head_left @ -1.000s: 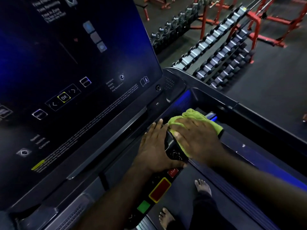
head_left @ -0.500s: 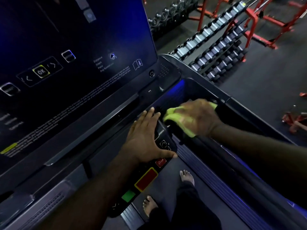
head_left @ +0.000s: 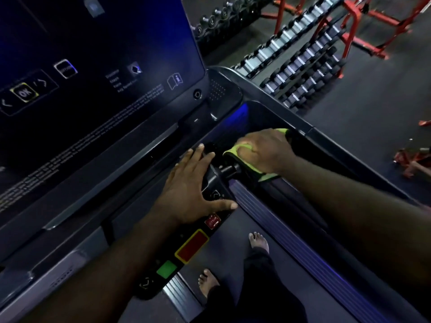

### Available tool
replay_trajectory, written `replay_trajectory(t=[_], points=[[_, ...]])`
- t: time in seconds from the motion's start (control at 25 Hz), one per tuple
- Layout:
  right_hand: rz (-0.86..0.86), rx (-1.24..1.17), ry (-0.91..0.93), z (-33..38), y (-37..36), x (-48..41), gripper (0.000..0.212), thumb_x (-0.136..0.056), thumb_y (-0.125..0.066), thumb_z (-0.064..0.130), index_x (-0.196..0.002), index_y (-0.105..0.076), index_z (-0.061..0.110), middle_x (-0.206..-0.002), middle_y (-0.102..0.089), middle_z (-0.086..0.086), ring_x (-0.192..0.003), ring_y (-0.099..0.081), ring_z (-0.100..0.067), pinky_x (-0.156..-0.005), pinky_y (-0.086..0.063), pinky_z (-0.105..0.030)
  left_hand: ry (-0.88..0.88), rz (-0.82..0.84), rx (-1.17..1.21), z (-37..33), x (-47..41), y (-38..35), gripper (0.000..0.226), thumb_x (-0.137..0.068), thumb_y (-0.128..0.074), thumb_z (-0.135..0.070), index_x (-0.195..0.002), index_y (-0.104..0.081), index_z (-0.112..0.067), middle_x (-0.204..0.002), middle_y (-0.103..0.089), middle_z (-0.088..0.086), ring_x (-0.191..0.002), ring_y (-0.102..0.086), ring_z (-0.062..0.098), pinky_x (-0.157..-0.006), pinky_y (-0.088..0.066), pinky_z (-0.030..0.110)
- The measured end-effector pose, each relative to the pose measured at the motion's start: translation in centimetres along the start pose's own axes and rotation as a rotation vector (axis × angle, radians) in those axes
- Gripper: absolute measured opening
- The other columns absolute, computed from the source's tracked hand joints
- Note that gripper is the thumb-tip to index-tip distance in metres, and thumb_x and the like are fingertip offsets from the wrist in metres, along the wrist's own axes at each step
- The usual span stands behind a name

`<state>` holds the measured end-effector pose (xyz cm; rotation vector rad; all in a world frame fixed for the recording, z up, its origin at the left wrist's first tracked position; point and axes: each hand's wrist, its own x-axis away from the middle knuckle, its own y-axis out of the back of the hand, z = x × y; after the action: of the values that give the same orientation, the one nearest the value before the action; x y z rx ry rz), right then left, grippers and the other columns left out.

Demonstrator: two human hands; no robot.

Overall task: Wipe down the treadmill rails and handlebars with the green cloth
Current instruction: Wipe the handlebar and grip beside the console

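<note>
Gripping cloth (head_left: 234,151) round handlebar (head_left: 229,170) just right of panel (head_left: 193,248), R hand (head_left: 268,151) has fingers curled. Bar's axis runs away from panel, so wipe prob goes outward. L hand (head_left: 189,194) lies flat on panel, fingers spread.

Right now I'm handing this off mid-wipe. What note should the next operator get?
Left grip: open, lying flat on the control bar.
Right grip: curled round the green cloth, which wraps the handlebar beside the console.
Done: the wipe is underway on that handlebar. The picture cannot show which parts are already clean.
Left: the side rail along the belt and the other handlebars.
</note>
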<state>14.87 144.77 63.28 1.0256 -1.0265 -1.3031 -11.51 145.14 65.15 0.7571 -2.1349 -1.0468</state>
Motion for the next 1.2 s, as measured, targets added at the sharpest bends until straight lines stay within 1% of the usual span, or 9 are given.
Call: replay_trajectory(t=[0.12, 0.2, 0.28, 0.36, 0.52, 0.68, 0.88, 1.08, 1.2], points=[[-0.303, -0.08, -0.268, 5.0, -3.3, 4.3, 0.042, -0.088, -0.05, 0.057, -0.11, -0.074, 0.03, -0.117, -0.069, 0.001, -0.119, -0.06, -0.028, -0.113, -0.034, -0.054, -0.102, -0.127, -0.084, -0.2, 0.0, -0.5, 0.104, -0.084, -0.02, -0.095, -0.162, -0.033, -0.028, -0.175, -0.015, -0.007, -0.162, 0.001, 0.013, -0.131, -0.01, 0.051], [-0.314, -0.113, -0.098, 4.4, -3.8, 5.3, 0.04, -0.089, -0.058, 0.054, -0.118, -0.072, 0.031, -0.124, -0.067, 0.003, -0.121, -0.058, -0.027, -0.114, -0.034, -0.058, -0.195, -0.232, -0.115, -0.2, -0.8, -0.5, 0.092, -0.097, -0.023, -0.081, -0.147, -0.057, -0.012, -0.16, -0.048, 0.007, -0.16, -0.021, 0.024, -0.13, -0.015, 0.051], [-0.158, -0.021, 0.188, -1.3, -0.9, 2.4, 0.037, -0.091, -0.053, 0.052, -0.113, -0.075, 0.031, -0.106, -0.073, 0.002, -0.101, -0.068, -0.029, -0.095, -0.049, -0.049, -0.276, -0.272, -0.223, -0.6, -2.6, -0.5, 0.08, -0.102, -0.03, -0.066, -0.118, -0.072, 0.0, -0.129, -0.067, 0.017, -0.151, -0.038, 0.034, -0.129, -0.018, 0.05], [-0.142, 0.016, 0.16, -5.2, 0.2, 0.1, 0.039, -0.091, -0.05, 0.049, -0.108, -0.077, 0.028, -0.093, -0.073, -0.002, -0.088, -0.071, -0.033, -0.084, -0.051, -0.043, -0.259, -0.187, -0.298, -1.7, -4.3, -0.6, 0.084, -0.103, -0.021, -0.067, -0.102, -0.074, -0.002, -0.112, -0.069, 0.018, -0.143, -0.047, 0.037, -0.127, -0.022, 0.053], [-0.507, -0.188, -0.132, -0.3, -5.4, 4.7, 0.043, -0.086, -0.055, 0.047, -0.115, -0.074, 0.023, -0.12, -0.07, -0.006, -0.121, -0.06, -0.034, -0.116, -0.033, -0.06, -0.164, -0.122, -0.205, -1.6, -5.2, -1.2, 0.095, -0.099, -0.004, -0.077, -0.103, -0.075, -0.013, -0.113, -0.072, 0.006, -0.135, -0.055, 0.028, -0.125, -0.019, 0.042], [-0.354, -0.038, 0.252, -6.4, -2.5, 1.5, 0.045, -0.085, -0.058, 0.052, -0.117, -0.075, 0.025, -0.109, -0.072, -0.002, -0.1, -0.066, -0.032, -0.101, -0.043, -0.052, -0.146, -0.159, -0.156, -1.3, -5.2, -1.3, 0.066, -0.101, -0.036, -0.065, -0.103, -0.076, -0.012, -0.125, -0.069, 0.002, -0.137, -0.053, 0.023, -0.126, -0.024, 0.042], [-0.518, -0.206, -0.113, -1.4, -5.1, 4.5, 0.043, -0.08, -0.066, 0.046, -0.113, -0.077, 0.021, -0.122, -0.07, -0.006, -0.124, -0.061, -0.036, -0.115, -0.033, -0.061, -0.153, -0.196, -0.142, -1.9, -4.8, -1.1, 0.053, -0.1, -0.048, -0.057, -0.1, -0.076, -0.012, -0.124, -0.07, 0.003, -0.136, -0.054, 0.023, -0.121, -0.034, 0.053], [-0.15, -0.073, 0.107, -5.2, -1.1, -0.4, 0.042, -0.089, -0.049, 0.061, -0.099, -0.073, 0.028, -0.087, -0.068, 0.001, -0.088, -0.065, -0.028, -0.091, -0.042, -0.043, -0.12, -0.177, -0.164, -1.9, -4.9, -1.2, 0.059, -0.101, -0.047, -0.06, -0.107, -0.079, -0.011, -0.121, -0.072, 0.001, -0.135, -0.055, 0.023, -0.125, -0.028, 0.047], [-0.311, -0.122, 0.175, -5.8, -3.1, 1.7, 0.042, -0.091, -0.057, 0.061, -0.108, -0.076, 0.027, -0.101, -0.072, -0.001, -0.1, -0.067, -0.029, -0.101, -0.043, -0.049, -0.146, -0.21, -0.138, -1.9, -4.8, -1.2, 0.058, -0.101, -0.048, -0.059, -0.101, -0.079, -0.01, -0.108, -0.073, 0.0, -0.127, -0.059, 0.022, -0.127, -0.023, 0.039]])
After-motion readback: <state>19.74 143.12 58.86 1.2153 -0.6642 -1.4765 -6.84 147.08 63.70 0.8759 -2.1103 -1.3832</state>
